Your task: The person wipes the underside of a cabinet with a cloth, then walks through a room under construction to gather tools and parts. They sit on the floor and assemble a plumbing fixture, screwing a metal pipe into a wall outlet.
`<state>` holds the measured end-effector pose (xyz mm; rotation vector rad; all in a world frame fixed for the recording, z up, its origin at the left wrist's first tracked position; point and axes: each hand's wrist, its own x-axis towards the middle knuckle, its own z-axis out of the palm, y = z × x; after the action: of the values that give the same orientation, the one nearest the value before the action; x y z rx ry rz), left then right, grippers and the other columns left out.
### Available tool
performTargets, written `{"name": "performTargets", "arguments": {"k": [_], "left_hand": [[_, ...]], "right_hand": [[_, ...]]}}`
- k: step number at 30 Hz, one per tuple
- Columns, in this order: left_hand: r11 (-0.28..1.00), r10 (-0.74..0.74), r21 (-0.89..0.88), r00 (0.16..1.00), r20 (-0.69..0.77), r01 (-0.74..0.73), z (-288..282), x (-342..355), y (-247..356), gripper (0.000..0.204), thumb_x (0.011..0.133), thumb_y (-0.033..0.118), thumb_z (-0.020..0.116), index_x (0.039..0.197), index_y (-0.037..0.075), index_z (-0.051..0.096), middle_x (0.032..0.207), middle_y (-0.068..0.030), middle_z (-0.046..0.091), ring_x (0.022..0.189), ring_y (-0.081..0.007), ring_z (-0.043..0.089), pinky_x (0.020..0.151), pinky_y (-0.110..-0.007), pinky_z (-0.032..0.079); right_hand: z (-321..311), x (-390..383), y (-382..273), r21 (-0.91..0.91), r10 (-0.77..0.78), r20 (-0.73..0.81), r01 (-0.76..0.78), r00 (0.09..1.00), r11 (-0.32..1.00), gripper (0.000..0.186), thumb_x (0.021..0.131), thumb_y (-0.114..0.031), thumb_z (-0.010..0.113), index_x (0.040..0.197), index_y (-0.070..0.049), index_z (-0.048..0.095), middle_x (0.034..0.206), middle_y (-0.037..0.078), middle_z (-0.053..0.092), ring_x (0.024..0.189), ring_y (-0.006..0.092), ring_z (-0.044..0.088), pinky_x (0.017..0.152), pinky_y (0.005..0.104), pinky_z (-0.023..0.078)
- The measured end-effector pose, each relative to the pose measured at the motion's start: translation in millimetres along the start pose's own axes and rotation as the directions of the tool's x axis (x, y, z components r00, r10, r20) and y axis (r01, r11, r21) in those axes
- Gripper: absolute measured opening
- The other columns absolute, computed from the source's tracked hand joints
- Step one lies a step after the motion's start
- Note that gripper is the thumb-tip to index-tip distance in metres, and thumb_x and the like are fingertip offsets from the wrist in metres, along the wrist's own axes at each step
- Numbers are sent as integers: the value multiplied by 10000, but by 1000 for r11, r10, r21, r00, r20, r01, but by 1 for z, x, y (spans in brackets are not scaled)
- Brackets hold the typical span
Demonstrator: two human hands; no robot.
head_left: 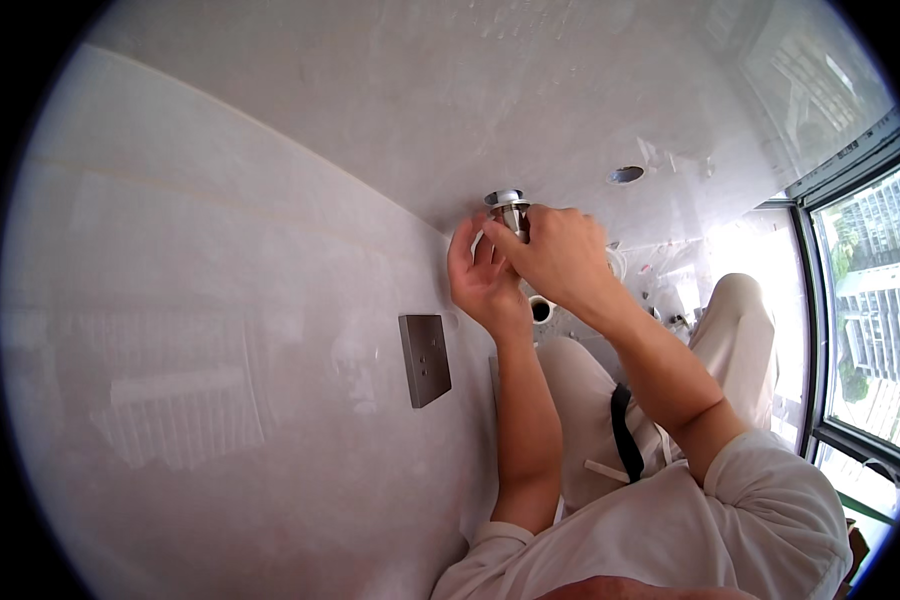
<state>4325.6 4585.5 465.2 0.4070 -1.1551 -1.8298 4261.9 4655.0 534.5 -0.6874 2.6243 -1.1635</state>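
Note:
A shiny chrome pipe fitting (513, 218) with a round flange (504, 197) stands out from the pale, marbled wall (390, 110). My right hand (567, 258) is closed on the fitting, its thumb on the near side and its fingers beyond. Close by on the left is my left hand (488, 288), palm toward the fitting. Its fingers are apart and loosely curved, and some fingertips are hidden behind my right thumb. Whether they touch the metal does not show clearly. The lower end of the fitting is covered by my hands.
A dark socket plate (426, 361) is on the left wall. Right of the fitting, a round hole (626, 176) opens in the wall. Below my hands is a pipe opening (541, 310), with small scattered items near my bent knees. A dark-framed window (870, 290) stands on the right.

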Motion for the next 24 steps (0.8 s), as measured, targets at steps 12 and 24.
{"name": "performTargets", "arguments": {"k": [12,24], "left_hand": [[995,57,86,998,-23,-55,3,-1,-1,658,683,-196,683,1306,-92,497,1228,-181,620,1074,-236,626,891,-323,558],[984,71,167,997,-15,-68,1,0,12,512,687,-138,724,1176,-105,576,1117,-156,643,1001,-210,641,898,-309,529]], "right_hand": [[24,-6,18,883,-37,461,-462,887,-81,324,1001,-297,579,986,21,641,833,99,656,724,176,640,658,310,538],[61,3,33,540,-451,413,-612,791,-578,383,1027,-362,524,1118,0,609,958,92,641,854,235,622,775,359,531]]}}
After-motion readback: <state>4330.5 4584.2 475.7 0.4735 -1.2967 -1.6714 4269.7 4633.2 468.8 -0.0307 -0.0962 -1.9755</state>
